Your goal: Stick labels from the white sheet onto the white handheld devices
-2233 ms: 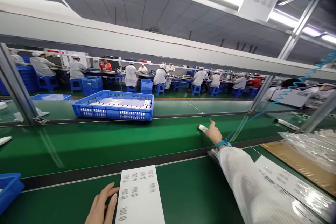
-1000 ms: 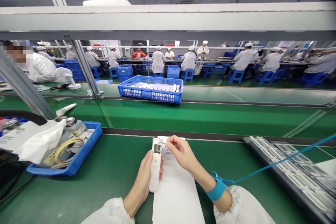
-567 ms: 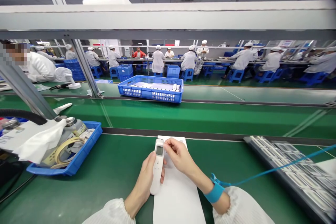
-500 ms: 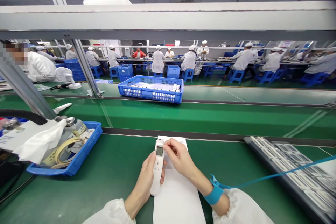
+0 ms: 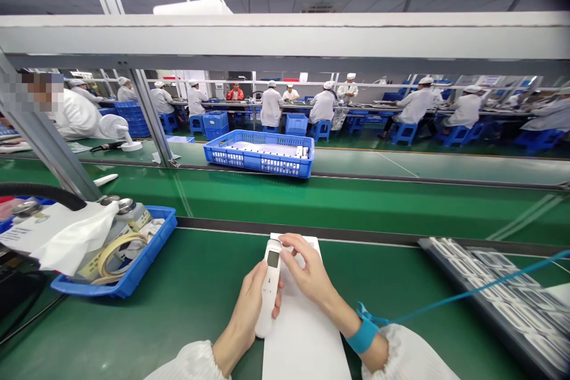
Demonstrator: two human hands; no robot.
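Observation:
A white handheld device (image 5: 267,294) with a small grey screen stands nearly upright in the view, at the lower middle. My left hand (image 5: 249,303) is wrapped round its body, thumb along the left edge below the screen. At the top right edge of the device, my right hand (image 5: 309,270) has its fingertips drawn together; whether they pinch anything small is hidden. A blue band with a cord is round my right wrist. Under both hands lies a white sheet or pad (image 5: 303,332) on the green table (image 5: 196,309).
On the left, a blue tray (image 5: 155,255) holds bottles, a tape roll and white cloth. A dark tray (image 5: 490,303) of flat framed parts lies on the right, crossed by the blue cord. Beyond the green belt (image 5: 356,205) sits a blue basket (image 5: 285,166). People in white work farther back.
My right fingertips have shifted slightly up along the device's top edge, and the fingers are a little straighter. The whole view has moved slightly. My left hand keeps its hold.

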